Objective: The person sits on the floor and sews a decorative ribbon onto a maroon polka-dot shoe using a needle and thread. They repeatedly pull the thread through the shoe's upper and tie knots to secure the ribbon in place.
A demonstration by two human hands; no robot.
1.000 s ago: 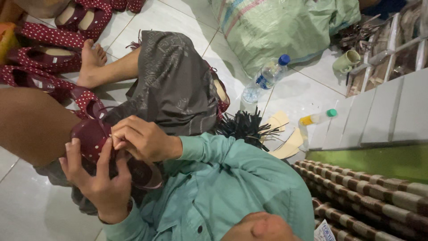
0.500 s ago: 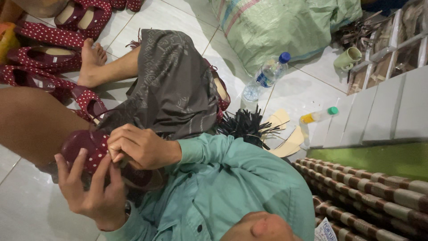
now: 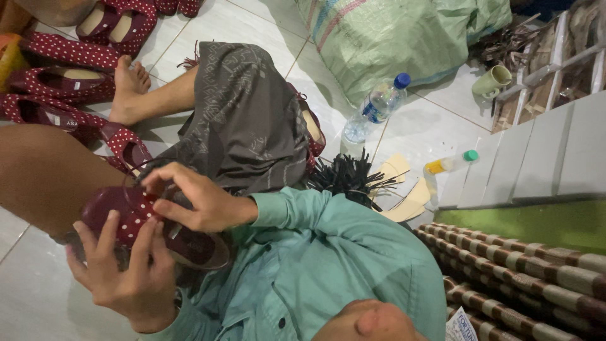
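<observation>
1. The green sack is seen well beyond the held shoe; bare tile is left open between them.
2. The dotted maroon shoe has been tipped lower over the lap than a second ago.
3. It is cupped from below by the left hand, fingers wrapped over its toe.
4. The right hand has been shifted onto the shoe's top edge, fingertips pinched there; other dotted shoes are crowded near its far side.

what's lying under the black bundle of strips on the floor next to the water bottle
Pale tan cut-out pieces stick out from beneath the black bundle of strips, resting on the white tiled floor. How far they reach under the bundle is hidden by the strips.
</observation>
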